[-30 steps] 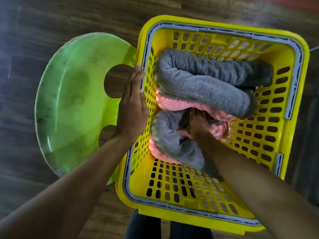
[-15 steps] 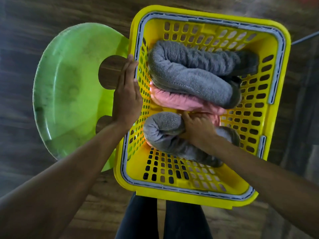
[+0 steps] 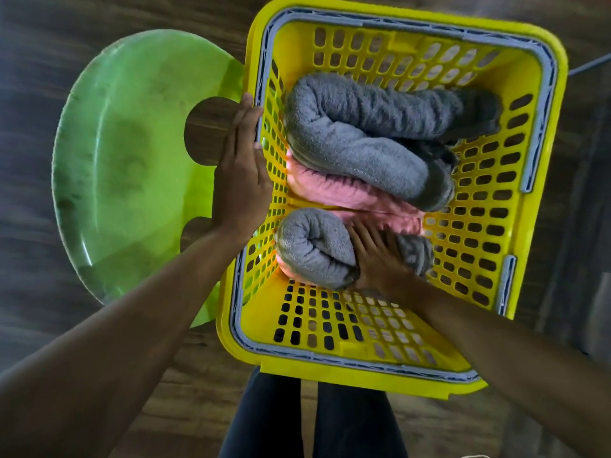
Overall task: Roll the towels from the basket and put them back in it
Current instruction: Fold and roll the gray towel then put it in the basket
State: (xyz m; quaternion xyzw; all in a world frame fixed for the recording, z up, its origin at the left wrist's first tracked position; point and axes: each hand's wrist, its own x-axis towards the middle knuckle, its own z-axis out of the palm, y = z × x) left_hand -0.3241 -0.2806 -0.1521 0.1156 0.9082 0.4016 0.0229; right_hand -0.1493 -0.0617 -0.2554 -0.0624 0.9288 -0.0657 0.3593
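Inside the yellow basket (image 3: 363,375), at its near left part, the right hand (image 3: 380,259) holds the near grey towel (image 3: 314,246). Its fingers curve over the middle of the roll and its thumb sits at the roll's near side. The fingertips reach up to the edge of the pink towel (image 3: 347,193). The roll's spiral end faces the basket's left wall, and its other end shows just right of the wrist.

The pink towel lies across the basket, pressed between this roll and the far grey towel (image 3: 363,133). That one is a longer, thicker roll that runs slantwise from the left wall toward the right wall and overlaps the pink one. More pink cloth shows under the near roll's left end.

Outside the basket, the left hand (image 3: 241,170) lies flat against the left wall. Its fingers are straight and close together, their tips at the grey band (image 3: 267,77) that lines the rim, and they hold nothing.

Just left of that hand a green plastic seat (image 3: 132,160) touches or slips under the basket's left side; which one is unclear. All of this sits above a dark wooden floor (image 3: 49,44), and the person's dark-clad legs (image 3: 274,418) show below the basket's near rim
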